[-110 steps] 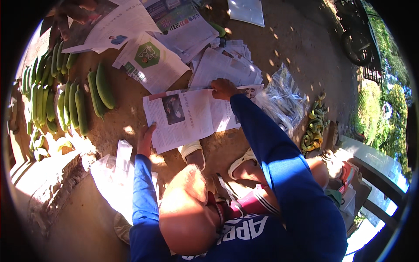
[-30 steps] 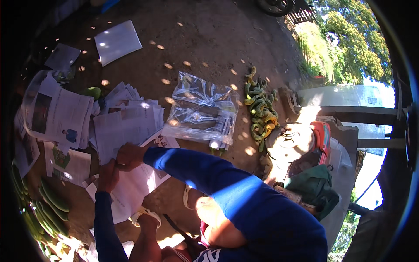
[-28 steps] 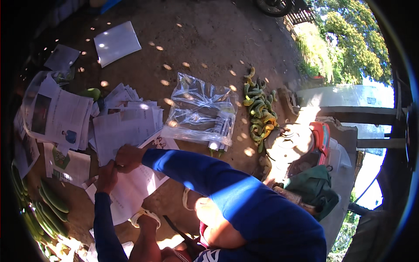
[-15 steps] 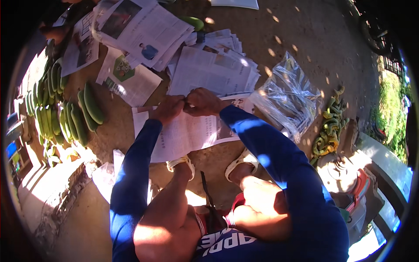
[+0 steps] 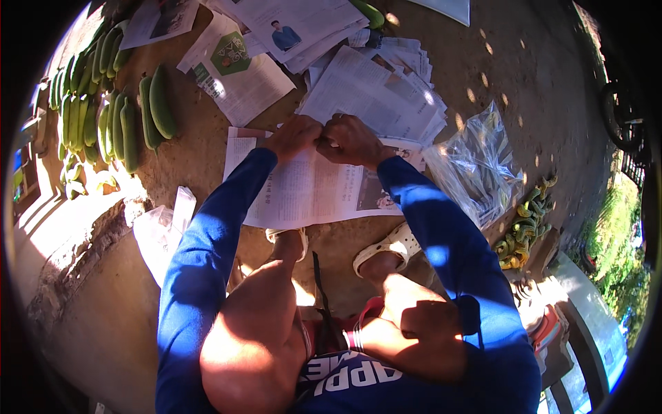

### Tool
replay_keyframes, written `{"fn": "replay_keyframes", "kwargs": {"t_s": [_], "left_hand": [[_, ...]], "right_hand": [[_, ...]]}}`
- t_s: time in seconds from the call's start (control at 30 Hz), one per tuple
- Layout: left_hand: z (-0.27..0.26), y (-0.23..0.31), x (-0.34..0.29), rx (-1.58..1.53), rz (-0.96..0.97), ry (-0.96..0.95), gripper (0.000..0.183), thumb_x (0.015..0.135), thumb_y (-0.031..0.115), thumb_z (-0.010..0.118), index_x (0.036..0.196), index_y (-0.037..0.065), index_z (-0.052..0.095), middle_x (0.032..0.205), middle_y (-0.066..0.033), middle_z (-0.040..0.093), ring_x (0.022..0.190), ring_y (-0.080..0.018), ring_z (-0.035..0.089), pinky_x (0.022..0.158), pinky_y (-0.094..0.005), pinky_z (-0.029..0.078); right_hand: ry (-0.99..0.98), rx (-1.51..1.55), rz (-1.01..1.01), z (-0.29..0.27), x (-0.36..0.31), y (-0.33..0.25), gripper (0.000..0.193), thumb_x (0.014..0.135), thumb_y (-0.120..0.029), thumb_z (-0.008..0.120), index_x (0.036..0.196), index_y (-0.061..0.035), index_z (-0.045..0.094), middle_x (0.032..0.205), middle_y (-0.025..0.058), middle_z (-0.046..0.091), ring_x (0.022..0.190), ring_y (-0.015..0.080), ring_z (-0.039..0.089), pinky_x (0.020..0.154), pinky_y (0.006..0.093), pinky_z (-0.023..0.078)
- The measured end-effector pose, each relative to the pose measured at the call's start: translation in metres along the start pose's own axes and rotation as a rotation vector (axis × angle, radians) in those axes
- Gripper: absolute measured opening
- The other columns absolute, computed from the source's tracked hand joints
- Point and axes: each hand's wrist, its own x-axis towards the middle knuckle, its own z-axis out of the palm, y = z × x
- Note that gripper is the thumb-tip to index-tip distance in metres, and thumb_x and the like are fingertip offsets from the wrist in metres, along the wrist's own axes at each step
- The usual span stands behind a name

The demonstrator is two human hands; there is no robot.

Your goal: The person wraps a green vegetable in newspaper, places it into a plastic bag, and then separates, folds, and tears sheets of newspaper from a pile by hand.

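A printed newspaper sheet (image 5: 324, 186) lies spread before me, its near edge reaching my feet. My left hand (image 5: 295, 138) is closed at the middle of its far edge, fingers curled on the paper. Right against it, knuckle to knuckle, my right hand (image 5: 350, 141) is also closed there. The fingertips of both are hidden. Just beyond them rests a stack of newspapers (image 5: 372, 93), slightly fanned. A crumpled clear plastic bag (image 5: 476, 165) lies to the right of the sheet, close to its right end.
Several long green cucumber-like vegetables (image 5: 117, 127) lie in rows at the left. More newspapers (image 5: 296, 27) are piled at the far side, beside a loose page (image 5: 241, 76). Curled yellow-green vegetables (image 5: 527, 224) form a heap at the right. White plastic (image 5: 162, 224) lies by my left arm.
The whole view has shifted, so the far papers sit higher. Both hands stay together at the sheet's far edge, with the left turned slightly. The other person's hand at the far left is out of view.
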Motion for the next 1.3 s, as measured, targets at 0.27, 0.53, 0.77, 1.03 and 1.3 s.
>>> {"fn": "replay_keyframes", "kwargs": {"t_s": [0.27,0.53,0.77,1.03,1.3], "left_hand": [[0.018,-0.015,-0.009,0.107,0.158,0.185,0.013,0.086,0.016,0.052,0.086,0.003,0.056,0.09,-0.0153,0.061,0.092,-0.0354,0.058,0.078,-0.0439,0.044],[-0.008,0.0,0.0,0.052,0.047,-0.062,0.011,0.088,0.013,0.051,0.089,0.004,0.056,0.09,-0.0143,0.057,0.09,-0.0315,0.058,0.082,-0.0407,0.044],[-0.024,0.016,-0.005,-0.148,-0.314,-0.113,0.022,0.094,0.023,0.05,0.092,0.002,0.058,0.079,-0.0172,0.061,0.079,-0.0338,0.062,0.072,-0.0436,0.047],[-0.026,0.008,-0.01,0.009,-0.409,-0.124,0.027,0.098,0.03,0.042,0.098,0.005,0.052,0.087,-0.0213,0.059,0.083,-0.038,0.062,0.074,-0.0478,0.046],[-0.043,-0.012,-0.024,0.136,-0.473,-0.055,0.032,0.096,0.032,0.045,0.114,0.008,0.055,0.097,-0.0196,0.066,0.089,-0.0375,0.065,0.078,-0.0487,0.05]], "right_hand": [[0.037,-0.039,-0.025,0.001,-0.001,-0.001,0.014,0.071,-0.016,0.066,0.062,-0.0056,0.062,0.064,0.0143,0.062,0.063,0.0345,0.06,0.067,0.0427,0.05],[0.087,-0.068,-0.007,0.002,-0.003,0.005,0.014,0.075,-0.017,0.065,0.07,-0.004,0.063,0.069,0.0142,0.062,0.073,0.0345,0.062,0.069,0.043,0.051],[-0.011,-0.119,0.142,-0.007,-0.004,0.015,0.017,0.081,-0.019,0.062,0.075,-0.0036,0.058,0.077,0.0138,0.063,0.08,0.0359,0.062,0.071,0.0476,0.052],[-0.177,-0.195,0.273,-0.001,0.012,0.017,0.022,0.088,-0.024,0.057,0.087,-0.0037,0.065,0.086,0.0148,0.066,0.087,0.0368,0.064,0.075,0.0493,0.052],[-0.206,-0.382,0.327,-0.006,0.041,0.028,0.022,0.085,-0.026,0.057,0.086,-0.0041,0.063,0.092,0.0175,0.064,0.091,0.0379,0.064,0.077,0.0526,0.051]]}}
